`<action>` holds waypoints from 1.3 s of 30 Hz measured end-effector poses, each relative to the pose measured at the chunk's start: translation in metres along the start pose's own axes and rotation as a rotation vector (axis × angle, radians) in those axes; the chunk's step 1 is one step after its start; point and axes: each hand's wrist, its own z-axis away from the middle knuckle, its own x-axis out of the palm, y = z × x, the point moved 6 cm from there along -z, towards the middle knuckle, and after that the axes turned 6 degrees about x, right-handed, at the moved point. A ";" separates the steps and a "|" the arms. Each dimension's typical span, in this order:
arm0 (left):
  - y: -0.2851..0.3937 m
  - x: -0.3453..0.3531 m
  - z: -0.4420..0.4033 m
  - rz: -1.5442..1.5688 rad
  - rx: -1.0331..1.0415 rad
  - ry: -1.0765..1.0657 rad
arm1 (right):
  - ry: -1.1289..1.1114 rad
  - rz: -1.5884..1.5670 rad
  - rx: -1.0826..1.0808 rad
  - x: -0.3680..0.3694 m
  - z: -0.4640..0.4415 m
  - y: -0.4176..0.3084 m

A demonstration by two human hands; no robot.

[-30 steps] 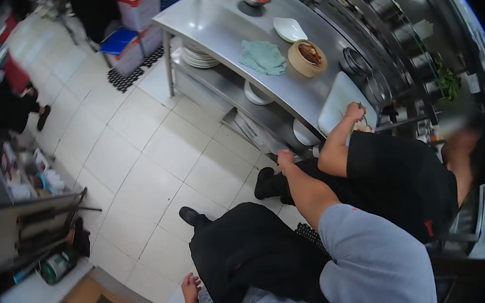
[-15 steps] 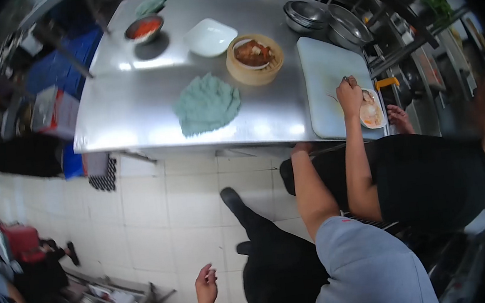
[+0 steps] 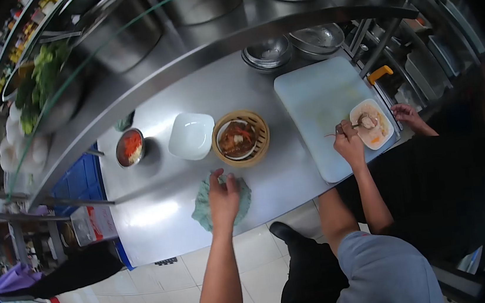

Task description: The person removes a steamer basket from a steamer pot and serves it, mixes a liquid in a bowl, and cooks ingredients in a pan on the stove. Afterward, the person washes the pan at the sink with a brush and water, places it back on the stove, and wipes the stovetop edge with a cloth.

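Note:
My left hand (image 3: pixel 223 196) is over the crumpled green cloth (image 3: pixel 202 206), fingers apart and holding nothing; whether it touches the cloth cannot be told. Just beyond it stands a round bamboo steamer (image 3: pixel 262 139) with a dish of brown food (image 3: pixel 236 139) inside. An empty white square bowl (image 3: pixel 191 135) is left of the steamer. Farther left is a metal bowl (image 3: pixel 130 147) of red and pale shreds. My right forearm (image 3: pixel 335 215) reaches the table's front edge, where the hand is hidden.
A co-worker's hand (image 3: pixel 349 141) holds a spoon in a white food bowl (image 3: pixel 373 124) on the cutting board (image 3: pixel 308 100); their other hand (image 3: pixel 409 116) is beside it. Metal bowls (image 3: pixel 267 51) stand behind. A steel shelf (image 3: pixel 185 57) with pots crosses above the table (image 3: pixel 162 231).
The view has swung to face the table. My left hand has risen from low beside my body to over the cloth. My right hand has gone out of sight at the table edge.

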 end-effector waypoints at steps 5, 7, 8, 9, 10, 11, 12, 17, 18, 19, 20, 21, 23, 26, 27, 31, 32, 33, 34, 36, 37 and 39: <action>0.009 0.052 -0.011 0.375 -0.502 -0.014 | 0.019 -0.026 0.018 -0.014 -0.005 0.000; 0.017 0.058 -0.012 0.377 -0.497 0.021 | 0.011 -0.031 0.024 -0.018 -0.006 0.000; 0.015 0.060 -0.013 0.414 -0.500 0.045 | 0.006 -0.034 0.028 -0.021 -0.006 -0.001; 0.016 0.060 -0.013 0.451 -0.504 0.066 | 0.001 -0.039 0.030 -0.025 -0.005 -0.001; 0.017 0.060 -0.014 0.445 -0.508 0.069 | -0.010 -0.039 0.036 -0.030 -0.003 0.000; 0.017 0.058 -0.014 0.440 -0.510 0.069 | -0.013 -0.045 0.035 -0.035 -0.002 0.000; 0.016 0.059 -0.016 0.471 -0.495 0.064 | -0.021 -0.047 0.037 -0.041 0.001 0.001; 0.003 0.057 -0.033 0.465 -0.407 0.092 | -0.084 -0.065 0.046 -0.080 0.022 0.005; 0.004 0.054 -0.036 0.400 -0.390 0.081 | -0.111 -0.073 0.047 -0.091 0.030 0.008; 0.006 0.050 -0.039 0.336 -0.369 0.065 | -0.142 -0.077 0.057 -0.101 0.038 0.009; 0.009 0.048 -0.039 0.338 -0.363 0.054 | -0.173 -0.072 0.070 -0.117 0.046 0.014; 0.013 0.044 -0.039 0.295 -0.332 0.055 | -0.220 -0.057 0.109 -0.130 0.056 0.022; 0.005 0.040 -0.037 0.257 -0.301 0.054 | -0.310 0.001 0.208 -0.159 0.079 0.037; 0.001 0.040 -0.039 0.002 -0.070 0.037 | -0.458 0.058 0.298 -0.170 0.144 0.027; 0.022 0.035 -0.028 0.066 -0.176 -0.054 | -0.497 0.149 0.391 -0.172 0.166 0.025; 0.050 0.012 0.017 0.210 -0.269 -0.187 | -0.559 0.458 0.411 -0.161 0.232 0.014; 0.048 0.004 0.033 0.216 -0.305 -0.193 | -0.574 0.569 0.359 -0.156 0.249 0.008; 0.047 -0.004 0.046 0.292 -0.314 -0.191 | -0.595 0.652 0.326 -0.141 0.271 -0.004; 0.043 -0.015 0.067 0.364 -0.324 -0.183 | -0.614 0.735 0.290 -0.125 0.294 -0.015; 0.043 -0.045 0.111 0.368 -0.373 -0.183 | -0.688 0.753 0.285 -0.085 0.335 -0.031; 0.045 -0.062 0.125 0.369 -0.371 -0.180 | -0.744 0.740 0.266 -0.068 0.350 -0.030; 0.037 -0.100 0.172 0.398 -0.390 -0.125 | -0.771 0.702 0.302 -0.050 0.382 -0.017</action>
